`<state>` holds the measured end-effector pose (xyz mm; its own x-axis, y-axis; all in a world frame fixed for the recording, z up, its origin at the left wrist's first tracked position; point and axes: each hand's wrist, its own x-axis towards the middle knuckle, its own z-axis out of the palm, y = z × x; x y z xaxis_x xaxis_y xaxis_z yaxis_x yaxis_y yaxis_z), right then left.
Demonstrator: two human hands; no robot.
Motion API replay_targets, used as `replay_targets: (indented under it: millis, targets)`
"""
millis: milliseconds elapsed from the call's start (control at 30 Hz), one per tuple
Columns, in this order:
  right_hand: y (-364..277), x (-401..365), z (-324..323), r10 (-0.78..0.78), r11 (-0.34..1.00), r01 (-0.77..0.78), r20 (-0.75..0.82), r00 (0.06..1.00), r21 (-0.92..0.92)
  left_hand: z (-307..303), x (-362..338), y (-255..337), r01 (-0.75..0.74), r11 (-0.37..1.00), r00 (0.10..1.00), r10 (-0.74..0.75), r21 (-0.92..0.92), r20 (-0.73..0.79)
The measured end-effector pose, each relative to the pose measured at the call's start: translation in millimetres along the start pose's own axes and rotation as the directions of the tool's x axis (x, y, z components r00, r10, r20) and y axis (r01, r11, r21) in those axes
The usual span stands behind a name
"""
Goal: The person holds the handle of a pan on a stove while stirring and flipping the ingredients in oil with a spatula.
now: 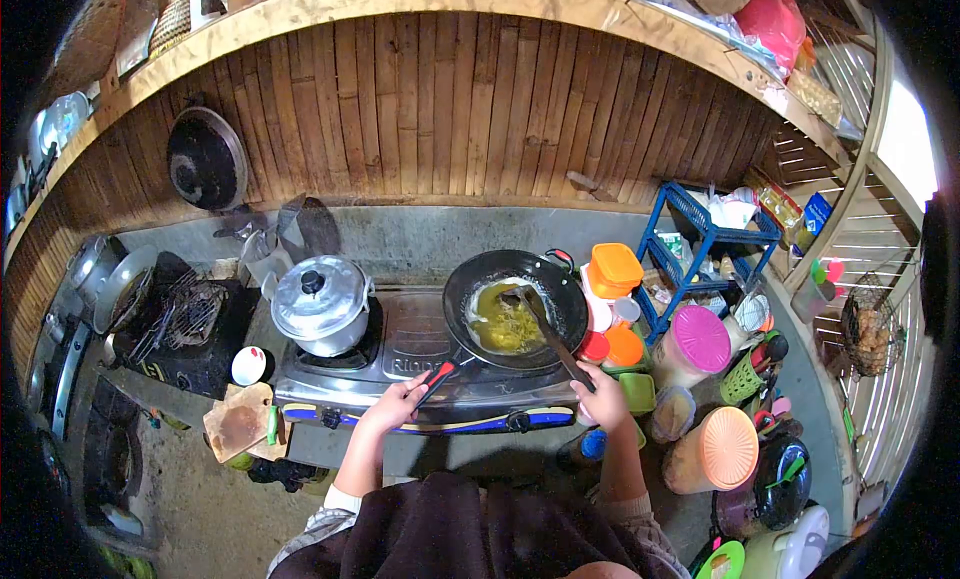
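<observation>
While the red-and-black handle (437,377) of the pan (459,309) is gripped in the curled fingers of the left hand (398,403), the spatula (553,337) is held by its shaft in the closed right hand (603,400), its head dipped into yellow food (508,332). The pan is set on the right half of the stove (412,351), and a lidded pot (318,304) is seated on its left half. Right of the stove, plastic tubs (728,451) and a blue rack (745,235) are crowded, and behind the stove a bamboo wall (480,119) is seen.

Silvery stove (412,331) bearing lidded pot (320,307), black wok (566,304).
</observation>
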<state>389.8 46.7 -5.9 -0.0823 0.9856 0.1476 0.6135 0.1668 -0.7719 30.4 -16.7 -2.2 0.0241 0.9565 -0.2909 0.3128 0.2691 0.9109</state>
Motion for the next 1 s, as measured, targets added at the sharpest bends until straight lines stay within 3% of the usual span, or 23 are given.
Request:
replay_targets:
  millis: [300,400,433,600,667,1000]
  targets:
    - [-5.1,-1.8,-9.8,-0.155,0.981,0.153,-0.007,0.988,-0.120,2.1,0.7,-0.9,-0.023,1.000,1.000,0.023,-0.004,-0.016]
    - [-9.1,-10.5,-27.5,-0.158,0.987,0.157,0.025,0.987,0.034,2.3,0.0,0.0,-0.021,1.000,1.000,0.021,-0.008,-0.017]
    - [-18.5,-16.2,-38.3,-0.175,0.983,0.176,0.021,0.984,-0.052,2.1,0.0,-0.2,-0.023,1.000,1.000,0.023,-0.016,-0.011]
    - [-53.8,-42.5,-85.2,-0.046,0.979,0.066,0.110,0.993,-0.192,1.1,3.1,-5.3,-0.023,1.000,1.000,0.023,0.008,-0.009]
    - [-58.6,-50.6,-99.5,-0.031,0.936,0.074,0.129,0.991,-0.343,1.0,3.5,-7.4,-0.028,0.999,1.000,0.028,0.018,-0.005]
    - [-69.8,-59.7,-115.8,-0.028,0.940,0.068,0.123,0.992,-0.335,2.3,8.9,-15.4,-0.042,0.999,0.999,0.042,-0.005,-0.006]
